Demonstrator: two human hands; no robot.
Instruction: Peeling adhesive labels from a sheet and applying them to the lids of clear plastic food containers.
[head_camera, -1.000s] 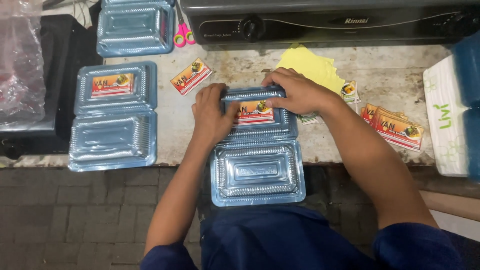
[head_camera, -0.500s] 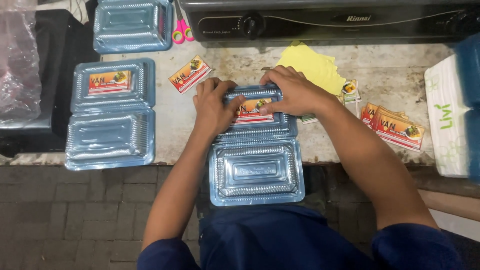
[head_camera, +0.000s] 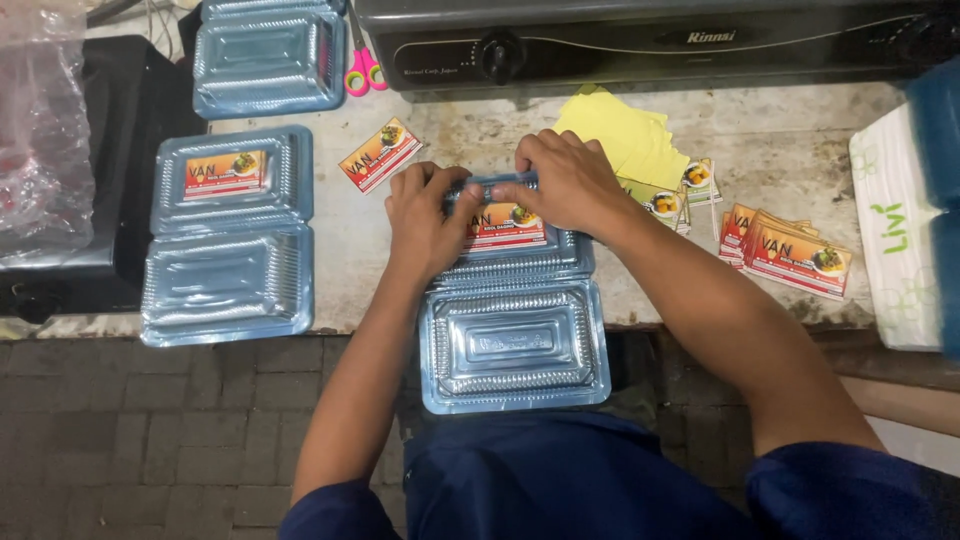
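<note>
Both hands a bit nearer w/ fingers pressed flat on orange label, open clear tray, worn stained counter.

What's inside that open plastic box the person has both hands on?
In the far half of the clear plastic box lies an orange card. The left hand and right hand cover its ends. The near half looks empty.

Bare counter lies open between stove and label stack.
</note>
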